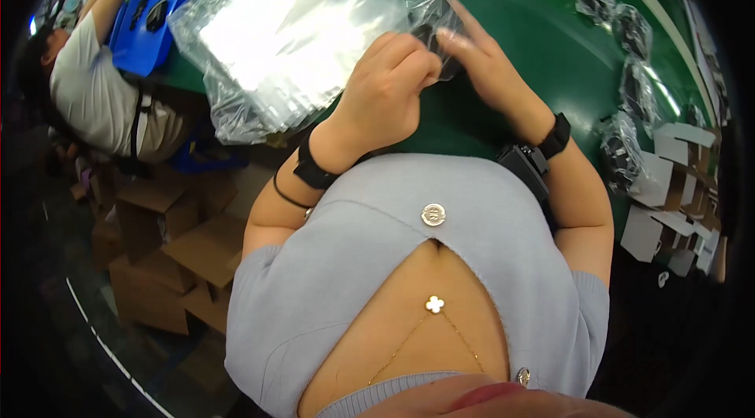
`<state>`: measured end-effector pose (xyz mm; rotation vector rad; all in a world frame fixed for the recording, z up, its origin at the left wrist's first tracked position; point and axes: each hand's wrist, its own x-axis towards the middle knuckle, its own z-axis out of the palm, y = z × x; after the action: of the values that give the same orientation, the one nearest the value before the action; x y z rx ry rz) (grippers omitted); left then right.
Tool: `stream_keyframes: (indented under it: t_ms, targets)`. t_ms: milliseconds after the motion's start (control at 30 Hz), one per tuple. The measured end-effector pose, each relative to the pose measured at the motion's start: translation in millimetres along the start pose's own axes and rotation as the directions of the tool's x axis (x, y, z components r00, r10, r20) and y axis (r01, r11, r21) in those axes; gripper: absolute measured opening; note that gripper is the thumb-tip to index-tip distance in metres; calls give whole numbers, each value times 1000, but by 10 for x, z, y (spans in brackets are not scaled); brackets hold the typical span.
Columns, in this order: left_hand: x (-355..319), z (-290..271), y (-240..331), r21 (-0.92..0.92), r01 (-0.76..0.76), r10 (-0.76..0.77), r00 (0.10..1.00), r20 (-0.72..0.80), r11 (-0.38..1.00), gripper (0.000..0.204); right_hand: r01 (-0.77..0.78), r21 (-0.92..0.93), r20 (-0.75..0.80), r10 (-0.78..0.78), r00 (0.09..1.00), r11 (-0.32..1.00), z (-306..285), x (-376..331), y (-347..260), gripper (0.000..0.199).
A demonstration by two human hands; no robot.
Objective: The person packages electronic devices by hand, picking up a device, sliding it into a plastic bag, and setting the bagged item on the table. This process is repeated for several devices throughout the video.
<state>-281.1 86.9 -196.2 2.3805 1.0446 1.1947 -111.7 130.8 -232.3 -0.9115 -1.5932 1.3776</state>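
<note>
Clear bag (421, 0) with dark item (425, 33), pinched by left grip (389, 86); right grip (489, 64) touches it, whether clasping I cannot tell

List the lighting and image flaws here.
Head view: glare washes out the bags; light streaks reflect off the green table. Head view, lower left: the brown boxes sit dim. Head view, right side: the fisheye bows the table's edge; the frame's corners go black.
</note>
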Motion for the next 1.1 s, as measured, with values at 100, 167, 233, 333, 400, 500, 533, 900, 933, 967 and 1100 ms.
stream_keyframes:
  t_ms: [100, 167, 233, 333, 400, 500, 533, 900, 933, 967, 1100]
  targets:
    - [109, 54, 93, -13, 2, -1, 1000, 26, 1000, 16, -413, 618, 210, 365, 907, 669, -122, 47, -73, 41]
    - [142, 83, 170, -56, 33, -27, 995, 100, 998, 17, -294, 650, 123, 285, 951, 701, -137, 36, -94, 40]
    - [180, 82, 189, -88, 21, -15, 997, 69, 996, 18, -187, 678, 59, 202, 978, 710, -78, 27, -92, 39]
    - [289, 54, 197, -151, 3, -1, 1000, 11, 988, 19, -28, 709, -39, 79, 996, 705, -70, 19, -117, 38]
    - [419, 82, 224, -194, -46, 33, 997, -71, 980, 18, 148, 269, -94, -127, 988, 952, -118, 39, -35, 42]
    - [480, 130, 263, -194, -137, 127, 990, -61, 971, 18, 424, -667, 76, -510, 857, 613, -171, 84, 39, 50]
    - [525, 172, 273, -187, -204, 205, 979, -13, 961, 20, 414, -742, 121, -501, 857, 528, -187, 121, 47, 53]
    - [749, 188, 86, -72, 15, -30, 977, -210, 997, 23, 323, -892, 158, -452, 878, 316, -522, -42, -187, 65]
    - [784, 168, -77, 80, 163, -116, 902, -416, 983, 24, 257, -890, 98, -395, 914, 375, -537, -84, -279, 67]
    - [793, 178, -248, 85, 162, -112, 899, -423, 983, 24, 186, -883, 38, -330, 943, 431, -553, -111, -365, 68]
    - [605, 289, -638, -224, 590, -605, 796, 2, 776, 26, 30, -802, -126, -218, 968, 597, -562, 56, -292, 72]
